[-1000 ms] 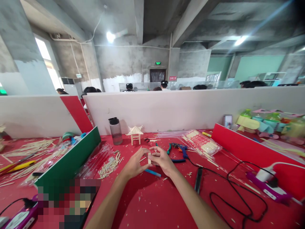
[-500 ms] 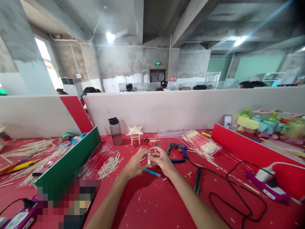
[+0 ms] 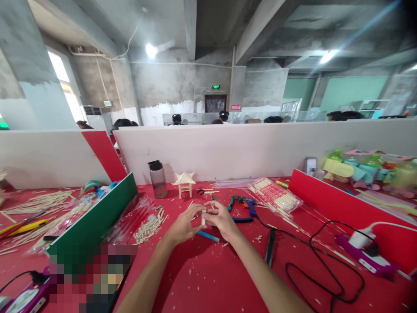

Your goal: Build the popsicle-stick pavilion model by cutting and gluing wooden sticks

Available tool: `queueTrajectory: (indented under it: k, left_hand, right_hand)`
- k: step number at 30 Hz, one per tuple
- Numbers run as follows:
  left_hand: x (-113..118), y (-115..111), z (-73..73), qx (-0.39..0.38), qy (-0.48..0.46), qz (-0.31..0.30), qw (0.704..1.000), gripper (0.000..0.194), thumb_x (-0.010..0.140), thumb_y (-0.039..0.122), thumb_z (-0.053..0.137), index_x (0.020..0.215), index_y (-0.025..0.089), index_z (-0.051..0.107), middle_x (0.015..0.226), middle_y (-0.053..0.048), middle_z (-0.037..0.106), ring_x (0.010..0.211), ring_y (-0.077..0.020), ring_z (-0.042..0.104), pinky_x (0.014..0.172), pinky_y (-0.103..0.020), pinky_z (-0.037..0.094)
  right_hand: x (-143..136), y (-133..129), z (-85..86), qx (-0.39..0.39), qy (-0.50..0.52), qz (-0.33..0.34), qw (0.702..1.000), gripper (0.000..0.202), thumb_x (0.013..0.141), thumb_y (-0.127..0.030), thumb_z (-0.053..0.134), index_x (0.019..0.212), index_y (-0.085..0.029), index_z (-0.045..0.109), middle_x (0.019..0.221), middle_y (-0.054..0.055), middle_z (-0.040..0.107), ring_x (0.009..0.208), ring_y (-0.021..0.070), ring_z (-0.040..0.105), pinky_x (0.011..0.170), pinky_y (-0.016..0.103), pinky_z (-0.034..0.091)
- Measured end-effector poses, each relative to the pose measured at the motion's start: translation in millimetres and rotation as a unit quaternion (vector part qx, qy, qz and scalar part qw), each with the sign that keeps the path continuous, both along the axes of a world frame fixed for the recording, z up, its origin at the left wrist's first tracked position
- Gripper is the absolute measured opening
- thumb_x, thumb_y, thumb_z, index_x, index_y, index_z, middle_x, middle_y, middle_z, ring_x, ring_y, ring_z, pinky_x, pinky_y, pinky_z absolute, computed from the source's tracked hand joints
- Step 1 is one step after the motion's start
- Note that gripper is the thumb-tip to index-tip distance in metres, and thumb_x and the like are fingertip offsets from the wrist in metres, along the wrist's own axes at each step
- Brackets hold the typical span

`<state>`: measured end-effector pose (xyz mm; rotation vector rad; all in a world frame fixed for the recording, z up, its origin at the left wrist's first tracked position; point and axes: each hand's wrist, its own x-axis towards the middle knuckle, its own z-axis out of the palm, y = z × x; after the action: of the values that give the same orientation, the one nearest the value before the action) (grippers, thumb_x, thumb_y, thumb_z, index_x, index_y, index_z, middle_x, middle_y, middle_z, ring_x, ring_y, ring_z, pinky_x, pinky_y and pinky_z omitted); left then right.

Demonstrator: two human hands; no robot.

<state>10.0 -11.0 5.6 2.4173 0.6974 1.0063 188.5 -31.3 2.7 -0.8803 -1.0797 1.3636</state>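
Observation:
Between my two hands is a small piece made of short pale wooden sticks, standing upright side by side. My left hand closes on it from the left, with thumb and fingers curled at its ends. From the right, my right hand pinches the same piece. A translucent blue strip lies on the red table just below my hands. Behind them stands a little stick pavilion with a pointed roof. Right of my right hand lies a blue glue gun beside dark-blue-handled pliers.
Cut stick pieces lie to the left by a green divider. A dark bottle stands near the white partition. Bagged sticks, a black cutter, a looping cable and a purple power strip are rightward.

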Motion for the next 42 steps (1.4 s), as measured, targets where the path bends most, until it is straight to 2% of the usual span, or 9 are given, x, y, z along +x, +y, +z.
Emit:
queueTrajectory:
  k: [5,12,16,27,31,35,42]
  left_hand:
    - [0,-1,-1.0,-0.028,-0.016,0.006,0.999,0.064,0.081,0.039,0.07,0.138,0.025,0.043,0.128,-0.011,0.057,0.102,-0.0223,0.059,0.094,-0.038,0.047]
    - [-2,3,-5.9,-0.015,0.002,0.035,0.999,0.061,0.082,0.034,0.068,0.138,0.026,0.044,0.128,-0.009,0.059,0.105,-0.0237,0.059,0.096,-0.039,0.047]
    - [-4,3,-6.2,0.008,0.03,0.054,0.998,0.059,0.083,0.037,0.066,0.137,0.025,0.045,0.129,-0.01,0.059,0.11,-0.0253,0.059,0.098,-0.04,0.046]
    - [-5,2,-3.8,0.009,0.052,0.082,0.995,0.053,0.083,0.039,0.065,0.131,0.024,0.048,0.123,-0.007,0.061,0.101,-0.0202,0.062,0.093,-0.033,0.049]
    - [-8,8,-3.3,0.006,0.048,0.118,0.992,0.051,0.084,0.035,0.063,0.131,0.023,0.047,0.127,-0.008,0.059,0.104,-0.0213,0.06,0.094,-0.035,0.048]
    - [-13,20,-16.2,-0.004,0.064,0.136,0.989,0.051,0.082,0.029,0.065,0.129,0.02,0.049,0.124,-0.012,0.06,0.108,-0.0249,0.059,0.097,-0.039,0.046]
    - [-15,37,-50.7,-0.086,0.066,0.103,0.989,0.056,0.076,0.024,0.069,0.128,0.019,0.049,0.109,-0.01,0.064,0.103,-0.0238,0.061,0.092,-0.036,0.048]
  right_hand:
    - [1,-2,3.1,-0.005,0.001,-0.011,1.0,0.054,0.053,-0.035,0.088,0.096,-0.024,0.058,0.077,-0.003,0.069,0.068,0.0166,0.067,0.063,0.027,0.053]
    - [1,-2,3.6,-0.003,0.01,0.001,1.0,0.055,0.053,-0.035,0.088,0.096,-0.023,0.057,0.081,0.0,0.072,0.076,0.0194,0.069,0.065,0.028,0.054]
    - [1,-2,3.4,-0.007,0.02,0.007,1.0,0.056,0.053,-0.034,0.088,0.097,-0.022,0.056,0.079,0.0,0.071,0.071,0.0181,0.069,0.063,0.027,0.054]
    - [0,3,-3.3,-0.003,0.03,0.009,1.0,0.053,0.056,-0.035,0.086,0.097,-0.021,0.056,0.08,0.0,0.071,0.07,0.0168,0.068,0.065,0.029,0.056]
    - [3,10,-4.8,0.013,0.029,-0.038,0.999,0.047,0.058,-0.038,0.084,0.092,-0.02,0.057,0.076,-0.001,0.069,0.07,0.0165,0.068,0.069,0.03,0.056]
    - [11,17,-2.2,0.032,0.019,-0.107,0.994,0.043,0.06,-0.04,0.081,0.088,-0.019,0.057,0.071,-0.001,0.066,0.063,0.014,0.065,0.06,0.025,0.054]
    - [19,20,-0.4,0.061,0.002,-0.14,0.988,0.034,0.064,-0.036,0.075,0.086,-0.018,0.056,0.067,-0.003,0.063,0.055,0.0101,0.058,0.052,0.021,0.048]
